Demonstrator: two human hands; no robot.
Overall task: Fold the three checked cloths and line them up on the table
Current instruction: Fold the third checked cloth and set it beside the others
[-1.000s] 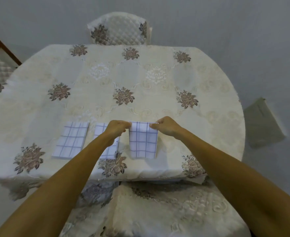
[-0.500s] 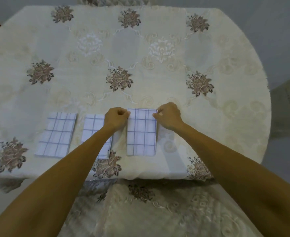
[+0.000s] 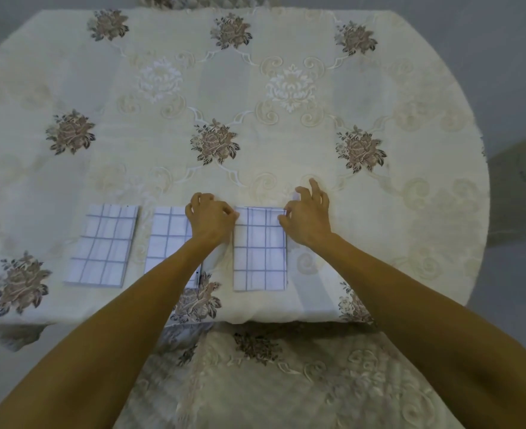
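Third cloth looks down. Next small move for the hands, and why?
Probably let go of the right cloth and lift both hands away. The left hand and right hand pinch its far corners, yet it lies flat and folded, in a row with the left cloth and middle cloth.

I see my left hand [image 3: 210, 218] and right hand [image 3: 308, 218] pinching the right cloth's [image 3: 260, 261] far corners; the middle cloth [image 3: 166, 239] and left cloth [image 3: 103, 246] lie alongside on the table [image 3: 286, 150].

No lettering, label, brand or number can be read on anything here.
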